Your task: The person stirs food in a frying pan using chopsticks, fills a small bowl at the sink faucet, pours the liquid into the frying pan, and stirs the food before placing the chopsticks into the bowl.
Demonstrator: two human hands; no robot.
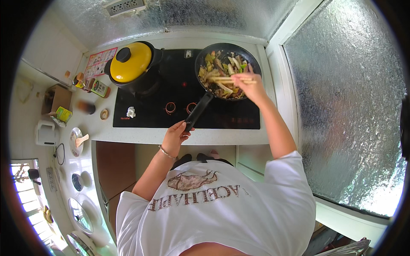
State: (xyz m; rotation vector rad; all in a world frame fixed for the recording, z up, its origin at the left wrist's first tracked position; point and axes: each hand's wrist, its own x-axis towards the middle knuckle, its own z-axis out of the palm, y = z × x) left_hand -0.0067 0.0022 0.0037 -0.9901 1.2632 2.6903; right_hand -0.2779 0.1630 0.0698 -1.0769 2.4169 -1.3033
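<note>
My left hand (175, 138) grips the end of the black handle (201, 110) of a frying pan (228, 47). The pan sits at the right of a black glass cooktop (150, 116). Chopped vegetables (221, 64), green, pale and purplish, are spread over its bottom. In my right hand (250, 86) is a pair of wooden chopsticks (224, 78), reaching left across the pan. Their tips are blurred among the food, at the pan's left side.
A black pot with a yellow lid (133, 62) stands at the cooktop's back left. Left of it are a sauce bottle (98, 88), a dark blurred bottle (86, 107) and a plate (76, 150) with a wooden utensil. A white crumpled thing (130, 112) lies on the glass. A textured pane (339, 105) rises at right.
</note>
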